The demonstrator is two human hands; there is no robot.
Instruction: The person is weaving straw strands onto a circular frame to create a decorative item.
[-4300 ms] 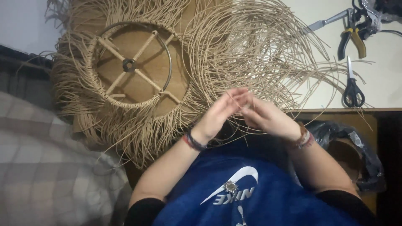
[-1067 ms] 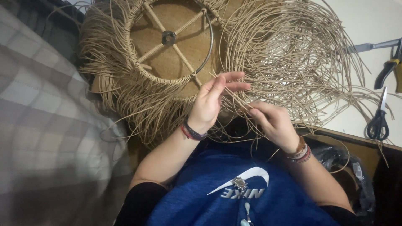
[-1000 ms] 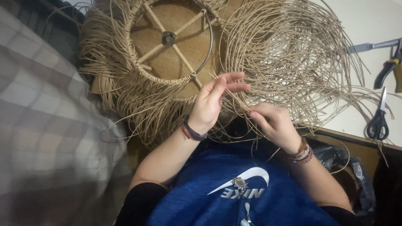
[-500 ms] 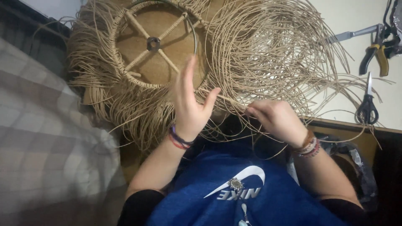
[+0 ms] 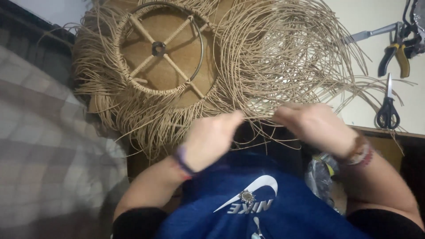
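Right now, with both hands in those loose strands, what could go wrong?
1. The loose strands fan out in a tangled heap beside the round frame; the left hand and right hand both pull near its edge, so a tug might snarl neighbouring ones or kink a strand.
2. Some strands trail across the scissors near the table's edge and could perhaps drag them off.
3. Both hands are blurred, so their grip cannot be judged.

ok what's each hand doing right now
left hand: blurred, fingertips among the rattan strands, grip cannot be told
right hand: blurred, curled on the same strands, grip unclear
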